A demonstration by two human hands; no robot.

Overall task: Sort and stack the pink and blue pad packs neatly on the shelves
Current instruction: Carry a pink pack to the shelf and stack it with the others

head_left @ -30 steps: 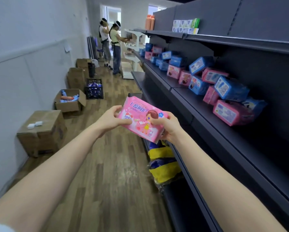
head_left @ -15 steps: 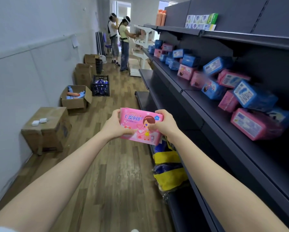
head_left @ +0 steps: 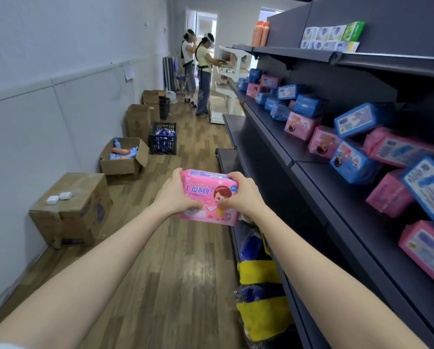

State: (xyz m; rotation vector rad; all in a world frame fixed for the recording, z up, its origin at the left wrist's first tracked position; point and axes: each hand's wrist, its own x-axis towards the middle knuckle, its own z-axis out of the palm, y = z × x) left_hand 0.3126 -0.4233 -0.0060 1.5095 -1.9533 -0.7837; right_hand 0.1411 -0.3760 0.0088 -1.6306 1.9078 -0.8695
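The person holds one pink pad pack (head_left: 210, 197) out in front of the body, over the wooden floor (head_left: 140, 285) of the aisle, and not yet on any shelf. The left hand (head_left: 176, 195) grasps the left end of the pack and the right hand (head_left: 243, 195) grasps the right end; the fingers wrap over the top edge and the thumbs press on the printed front. Both hands are closed on it, none is free.

The long axis of the pack goes almost from 9 o'clock to 3 o'clock, with the printed face turned toward the camera. The middle shelf (head_left: 341, 187), where mixed pink and blue packs (head_left: 354, 162) lie in disorder, is at about 2 o'clock from the pack. So the right hand is the nearer one to the shelf. Probably the pack must travel to the right and a little upward, right end first, toward a pink pack (head_left: 300, 125) or a bare part of the board.
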